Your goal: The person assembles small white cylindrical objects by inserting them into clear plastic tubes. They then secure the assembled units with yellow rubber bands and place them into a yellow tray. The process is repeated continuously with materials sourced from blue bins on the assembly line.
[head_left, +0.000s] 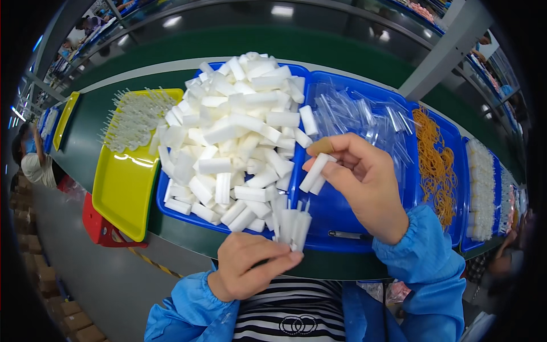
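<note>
From where I stand, looking by the head view, the bundle (293,229) is the likeliest trouble: the left hand (253,263) appears to grip it only near its lower end, so a loose pinch could let the white sticks fan out or slip down past the tray rim. The foam pile (239,131) is heaped well above its tray (191,219), and a brush of the knuckles could send pieces sliding into the sleeves (353,114) next door. The right hand's piece (317,172) looks soft; too hard a squeeze could dent it.

As for the fingers, the left ones are drawn in narrow, tips on the bundle, which stands nearly upright just above the counter's near edge. How many sticks it has, I can't tell. The right fingers are nearly together on the white piece, thumb below, a tan cover (321,146) on 1 fingertip. That piece is tilted over the sleeve tray (353,219), with a 2nd white end showing beneath, apart from the bundle.
</note>
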